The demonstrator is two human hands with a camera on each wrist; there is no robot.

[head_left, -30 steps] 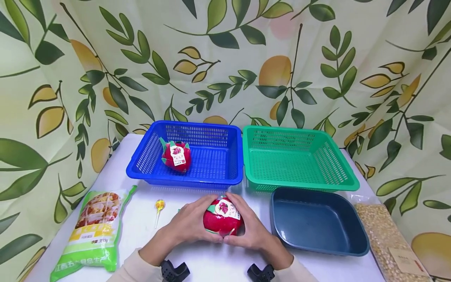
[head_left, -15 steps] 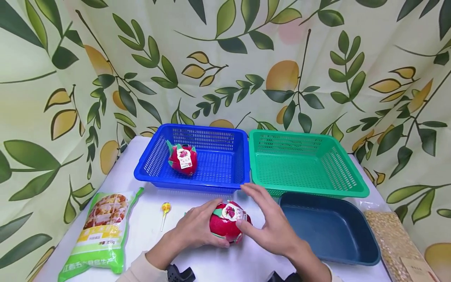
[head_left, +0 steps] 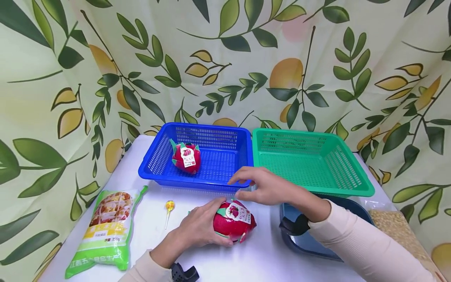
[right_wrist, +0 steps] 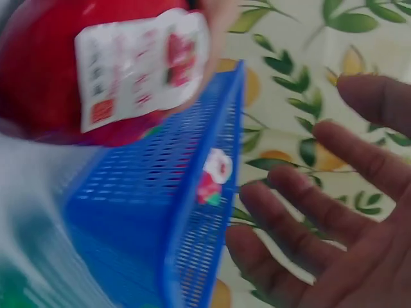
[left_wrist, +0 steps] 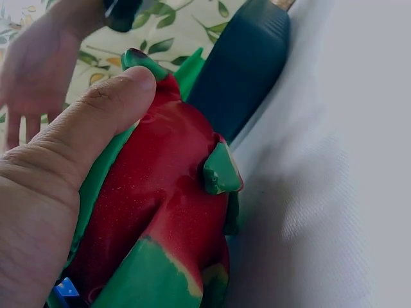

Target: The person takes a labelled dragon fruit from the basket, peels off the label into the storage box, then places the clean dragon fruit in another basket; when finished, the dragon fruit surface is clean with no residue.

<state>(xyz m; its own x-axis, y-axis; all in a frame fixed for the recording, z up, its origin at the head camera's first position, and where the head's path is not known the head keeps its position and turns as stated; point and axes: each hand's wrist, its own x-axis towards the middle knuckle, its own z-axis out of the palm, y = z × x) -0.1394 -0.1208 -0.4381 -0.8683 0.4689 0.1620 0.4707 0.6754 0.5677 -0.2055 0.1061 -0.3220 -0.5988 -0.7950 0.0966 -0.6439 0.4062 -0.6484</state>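
Note:
My left hand [head_left: 201,225] holds a red dragon fruit [head_left: 231,226] by its left side on the white table, thumb along the near side. A printed label shows on its upper right. In the left wrist view the thumb presses along the fruit's [left_wrist: 167,173] green-tipped skin; the other fingers are hidden behind it. My right hand [head_left: 264,186] hangs above and behind this fruit, near the front right corner of the blue basket [head_left: 197,185]. Its fingers are loosely spread with nothing in them, as the right wrist view shows. Another labelled dragon fruit [head_left: 186,158] lies in that basket's left half.
Beside the blue basket stands a green basket [head_left: 299,168]. A dark blue tub [head_left: 292,241] lies partly under my right forearm. A bag of grains [head_left: 398,231] is at the far right. A lollipop [head_left: 169,207] and a green food bag [head_left: 105,231] lie left.
My right hand has let go of the dragon fruit, first moving right, then reaching up and forward toward the baskets. My left hand has kept its hold. The head view has shifted slightly.

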